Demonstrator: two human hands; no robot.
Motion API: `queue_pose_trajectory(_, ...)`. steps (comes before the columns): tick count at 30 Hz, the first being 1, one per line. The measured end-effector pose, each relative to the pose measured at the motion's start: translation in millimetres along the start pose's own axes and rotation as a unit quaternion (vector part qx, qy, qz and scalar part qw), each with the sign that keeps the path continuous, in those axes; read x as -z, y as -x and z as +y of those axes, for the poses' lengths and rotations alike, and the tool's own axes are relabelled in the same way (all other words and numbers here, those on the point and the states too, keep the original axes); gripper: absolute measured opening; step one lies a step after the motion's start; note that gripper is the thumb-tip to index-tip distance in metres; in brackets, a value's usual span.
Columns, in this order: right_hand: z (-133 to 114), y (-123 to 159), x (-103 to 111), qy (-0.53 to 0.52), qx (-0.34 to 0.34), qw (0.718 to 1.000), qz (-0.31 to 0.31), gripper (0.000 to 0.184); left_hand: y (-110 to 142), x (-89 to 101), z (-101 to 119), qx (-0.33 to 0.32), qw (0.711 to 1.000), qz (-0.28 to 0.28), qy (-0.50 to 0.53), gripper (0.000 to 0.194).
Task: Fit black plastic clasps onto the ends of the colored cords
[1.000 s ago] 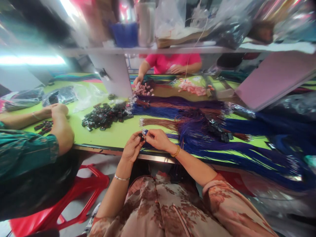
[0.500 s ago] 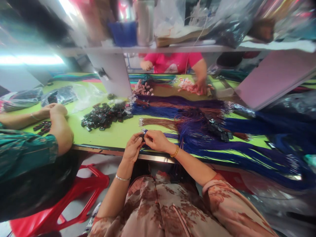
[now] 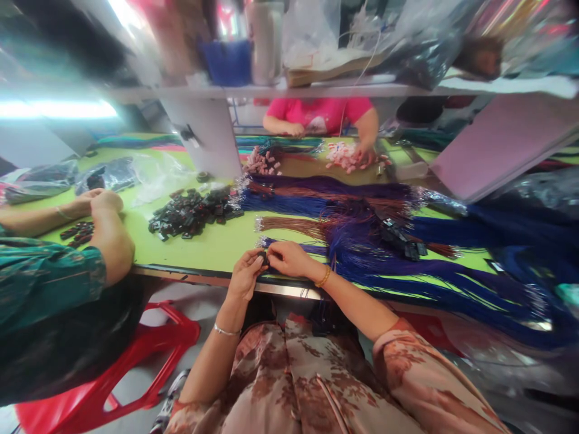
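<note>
My left hand [image 3: 246, 271] pinches a small black connector housing [image 3: 263, 258] between thumb and fingertips, just over the table's front edge. Close against it on the right, my right hand [image 3: 292, 259] has its fingertips pressed together on what looks like a thin wire, mostly hidden by the fingers. Behind my hands lies a thin bundle of purple-blue wires [image 3: 312, 248] with silvery terminals at its left end. A bundle of brown wires [image 3: 294, 226] lies just beyond. Further left is a heap of black connector housings [image 3: 192, 212].
Long blue and purple wires [image 3: 362, 241] spread across the green table [image 3: 217, 247] to the right, with black housings [image 3: 400, 238] on them. At left a co-worker's hands [image 3: 99, 202] are near small dark parts. Opposite, a person in pink [image 3: 321, 114] reaches into pale pink pieces [image 3: 344, 157]. A shelf [image 3: 271, 91] crosses above.
My hands have shifted slightly down and the black housing has turned a little between them. The person opposite has moved a hand from the left pink pile to the right one.
</note>
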State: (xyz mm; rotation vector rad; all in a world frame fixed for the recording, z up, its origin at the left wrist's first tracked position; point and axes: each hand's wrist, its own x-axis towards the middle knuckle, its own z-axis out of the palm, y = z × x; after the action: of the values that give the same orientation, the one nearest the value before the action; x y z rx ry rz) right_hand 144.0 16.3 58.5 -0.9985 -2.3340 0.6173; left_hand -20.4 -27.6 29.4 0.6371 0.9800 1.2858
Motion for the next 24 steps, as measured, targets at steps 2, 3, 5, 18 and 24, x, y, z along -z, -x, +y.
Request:
queue_pose_trajectory(2, 12.8, -6.4, 12.7, -0.031, -0.018, 0.999, 0.017, 0.020, -2.2, 2.7, -0.5, -0.001, 1.000, -0.002, 0.009, 0.033)
queue_pose_trajectory(3, 20.7, -9.4, 18.6, -0.021, -0.033, 0.999, 0.022, 0.020, -3.8, 4.3, -0.8, -0.003, 1.000, -0.002, 0.013, 0.033)
queue_pose_trajectory(5, 36.8, -13.5, 26.4, 0.045, -0.074, 0.996, 0.002, 0.015, -7.3, 7.4, -2.0, -0.007, 1.000, -0.004, 0.020, 0.031)
queue_pose_trajectory(18, 55.3, -7.4, 18.3, 0.168, -0.139, 0.975, -0.037, 0.016, -21.9, -3.3, -10.3, 0.002, 0.999, -0.004, 0.047, 0.029)
queue_pose_trajectory(24, 60.9, -7.7, 22.2, 0.127, -0.119, 0.984, -0.047, 0.010, -25.5, -3.5, -16.0, 0.011, 0.999, -0.005, 0.049, 0.031)
